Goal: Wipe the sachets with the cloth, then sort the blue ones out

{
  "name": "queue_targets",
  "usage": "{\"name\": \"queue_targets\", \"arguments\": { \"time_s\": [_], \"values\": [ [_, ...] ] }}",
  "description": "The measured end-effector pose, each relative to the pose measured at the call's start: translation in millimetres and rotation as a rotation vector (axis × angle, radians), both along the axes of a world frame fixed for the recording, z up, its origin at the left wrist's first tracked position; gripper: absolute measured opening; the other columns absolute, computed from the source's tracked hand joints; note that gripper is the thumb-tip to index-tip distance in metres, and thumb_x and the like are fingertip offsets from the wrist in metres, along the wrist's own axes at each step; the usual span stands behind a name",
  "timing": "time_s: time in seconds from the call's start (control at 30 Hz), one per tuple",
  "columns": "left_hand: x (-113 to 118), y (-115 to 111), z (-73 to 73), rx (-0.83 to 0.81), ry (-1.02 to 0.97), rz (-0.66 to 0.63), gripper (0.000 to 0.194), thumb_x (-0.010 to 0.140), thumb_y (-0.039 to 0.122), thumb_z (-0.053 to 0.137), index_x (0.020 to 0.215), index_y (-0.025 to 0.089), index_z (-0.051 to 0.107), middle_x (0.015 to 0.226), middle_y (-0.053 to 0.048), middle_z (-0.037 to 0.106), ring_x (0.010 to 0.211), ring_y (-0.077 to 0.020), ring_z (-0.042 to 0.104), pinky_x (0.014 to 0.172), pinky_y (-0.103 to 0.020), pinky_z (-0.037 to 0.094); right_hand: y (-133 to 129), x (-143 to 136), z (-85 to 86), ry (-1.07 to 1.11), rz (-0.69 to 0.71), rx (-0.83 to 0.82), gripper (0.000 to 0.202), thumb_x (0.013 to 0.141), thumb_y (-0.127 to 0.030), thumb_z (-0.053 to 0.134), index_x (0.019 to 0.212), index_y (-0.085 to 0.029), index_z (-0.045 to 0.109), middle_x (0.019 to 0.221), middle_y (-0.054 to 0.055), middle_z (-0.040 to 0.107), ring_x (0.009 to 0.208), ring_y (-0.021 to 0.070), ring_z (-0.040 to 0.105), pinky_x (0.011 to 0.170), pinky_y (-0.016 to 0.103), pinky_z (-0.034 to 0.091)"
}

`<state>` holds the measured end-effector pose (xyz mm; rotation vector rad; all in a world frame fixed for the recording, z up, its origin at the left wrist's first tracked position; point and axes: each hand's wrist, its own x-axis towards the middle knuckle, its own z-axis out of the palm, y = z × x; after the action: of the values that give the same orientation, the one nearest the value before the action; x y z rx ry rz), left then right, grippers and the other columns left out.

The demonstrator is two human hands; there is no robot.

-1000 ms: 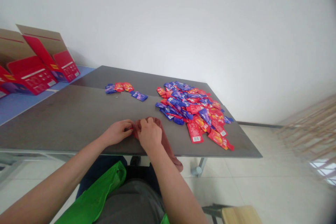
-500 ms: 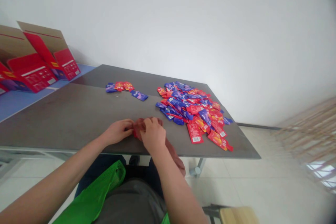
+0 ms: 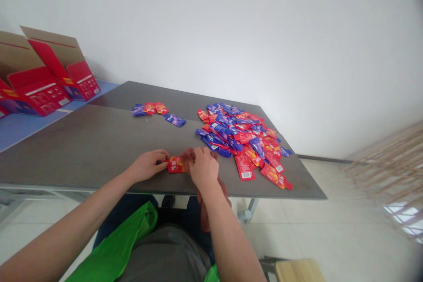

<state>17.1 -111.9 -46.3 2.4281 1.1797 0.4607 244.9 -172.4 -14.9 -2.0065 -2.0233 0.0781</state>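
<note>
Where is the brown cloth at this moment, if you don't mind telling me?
In the head view, the brown cloth is in the right hand, draping over the near edge of the dark table.

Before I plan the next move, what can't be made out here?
All in the head view:
- Red packet, right end: covered by brown cloth.
- Cloth near right hand: blurred.
- Pile, lower packets: buried under upper ones.
- Leftmost box: cut off by left edge.
- Slatted rack: blurred.
</note>
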Motion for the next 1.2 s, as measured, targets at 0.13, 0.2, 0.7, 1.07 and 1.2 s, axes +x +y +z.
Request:
{"name": "queue_targets", "arguments": {
  "time_s": [0.13, 0.2, 0.7, 1.07, 1.2],
  "values": [
    [1, -1, 1.1, 0.004, -0.008, -0.022, 0.026, 0.09, 0.032, 0.051, 0.076, 0.023, 0.071, 0.111, -0.003, 0.072, 0.098, -0.0204, 0.068, 0.091, -0.03, 0.051, -2, -36, -12.9, 0.027, 0.126, -0.02, 0.02, 0.103, -0.041, 0.048, 0.109, -0.026, 0.061, 0.112, 0.005, 0.06, 0.088, 0.0186, 0.067, 0.067, 0.026, 0.048],
    [0, -1, -0.3, 0.01, 0.002, -0.007, 0.029, 0.091, 0.034, 0.051, 0.07, 0.022, 0.067, 0.11, -0.003, 0.072, 0.094, -0.02, 0.068, 0.088, -0.03, 0.052, -3, -25, -21.1, 0.02, 0.063, -0.046, 0.021, 0.104, -0.039, 0.046, 0.11, -0.026, 0.061, 0.113, 0.006, 0.06, 0.087, 0.0188, 0.067, 0.067, 0.026, 0.048],
    [-1, -2, -1.1, 0.017, -0.005, -0.022, 0.023, 0.089, 0.03, 0.053, 0.078, 0.023, 0.072, 0.113, -0.003, 0.072, 0.102, -0.0211, 0.068, 0.093, -0.03, 0.05, -2, -46, -10.4, 0.021, 0.138, -0.037, 0.019, 0.104, -0.04, 0.047, 0.109, -0.027, 0.06, 0.115, 0.005, 0.059, 0.09, 0.0191, 0.067, 0.07, 0.028, 0.051],
    [-2, 0, -3.5, 0.01, 0.045, 0.021, 0.036, 0.093, 0.041, 0.05, 0.065, 0.021, 0.061, 0.115, -0.003, 0.071, 0.095, -0.0196, 0.068, 0.087, -0.031, 0.049, -5, 57, -26.6, -0.035, -0.242, -0.051, 0.031, 0.107, -0.041, 0.039, 0.113, -0.023, 0.064, 0.115, 0.011, 0.061, 0.096, 0.023, 0.068, 0.074, 0.032, 0.049],
    [-4, -3, 2.5, -0.018, 0.05, -0.006, 0.038, 0.094, 0.043, 0.05, 0.066, 0.02, 0.059, 0.116, -0.004, 0.069, 0.098, -0.0195, 0.067, 0.089, -0.03, 0.049, -9, 52, -30.8, 0.026, -0.252, -0.033, 0.031, 0.107, -0.043, 0.039, 0.11, -0.023, 0.063, 0.115, 0.01, 0.061, 0.097, 0.0222, 0.067, 0.075, 0.03, 0.048]
  ]
}}
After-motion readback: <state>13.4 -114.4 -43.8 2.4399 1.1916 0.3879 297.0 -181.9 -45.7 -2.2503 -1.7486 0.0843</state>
